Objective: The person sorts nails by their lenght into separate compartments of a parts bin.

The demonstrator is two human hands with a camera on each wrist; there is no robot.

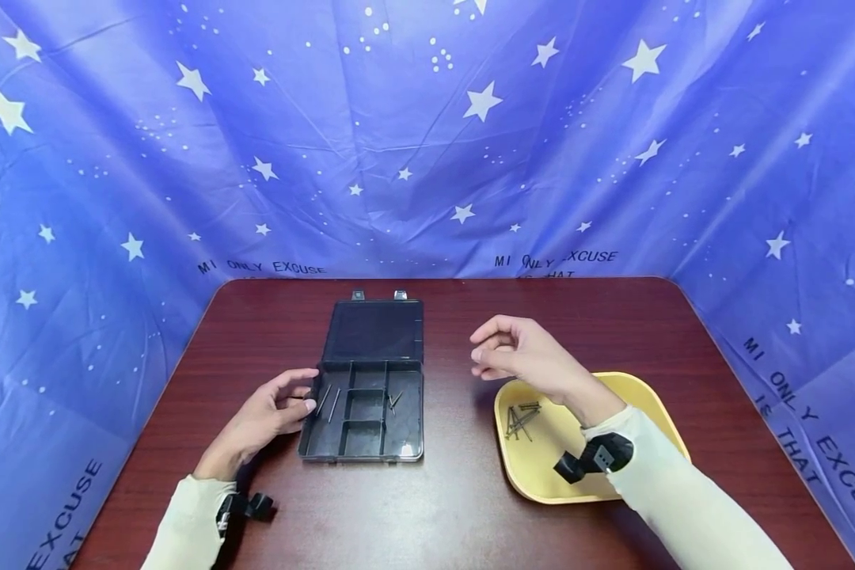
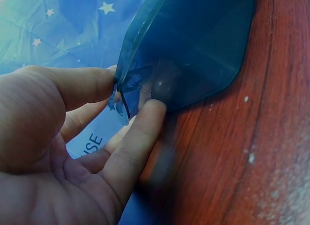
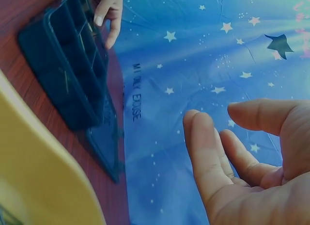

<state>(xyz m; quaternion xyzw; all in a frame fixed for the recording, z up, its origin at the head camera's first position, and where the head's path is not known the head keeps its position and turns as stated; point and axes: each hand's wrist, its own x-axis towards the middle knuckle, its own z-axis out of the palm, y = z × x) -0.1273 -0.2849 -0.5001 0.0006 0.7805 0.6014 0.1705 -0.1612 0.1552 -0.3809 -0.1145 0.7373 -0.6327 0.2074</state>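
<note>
A black compartment box [image 1: 363, 439] lies with its lid [image 1: 376, 331] folded back. My left hand [image 1: 267, 412] holds the box's left side, thumb and fingertips at the wall; the left wrist view shows them at a corner. Two long thin metal pins, like nails or screws [image 1: 334, 405], lie in the long left compartment. A few brass-toned ones [image 1: 395, 402] lie in a right compartment. My right hand [image 1: 537, 356] hangs in the air right of the box, fingers loosely bent and apart, nothing between them. Below its wrist, a yellow tray [image 1: 541, 483] contains several dark screws or nails [image 1: 520, 421].
The dark red wooden table [image 1: 456, 507] carries the box left of centre and the tray to the right. A blue curtain with stars [image 1: 413, 119] surrounds its back and sides. Two latches [image 1: 400, 294] stick out from the lid's far edge.
</note>
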